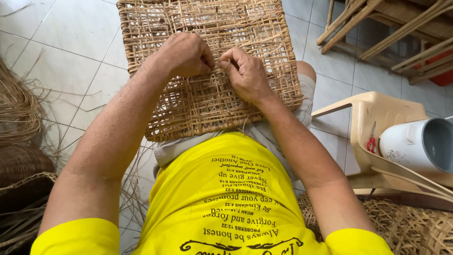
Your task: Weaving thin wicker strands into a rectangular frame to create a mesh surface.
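Yellow printed shirt [226, 198], grey shorts [264, 130]

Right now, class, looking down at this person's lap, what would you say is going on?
A person in a yellow shirt sits with a flat woven rattan panel resting on the lap. The left hand and right hand meet near the panel's middle, fingers pinched at the strands. A beige plastic chair on the right carries a white pot and red-handled scissors. Loose rattan strips lie on the tiled floor at left.
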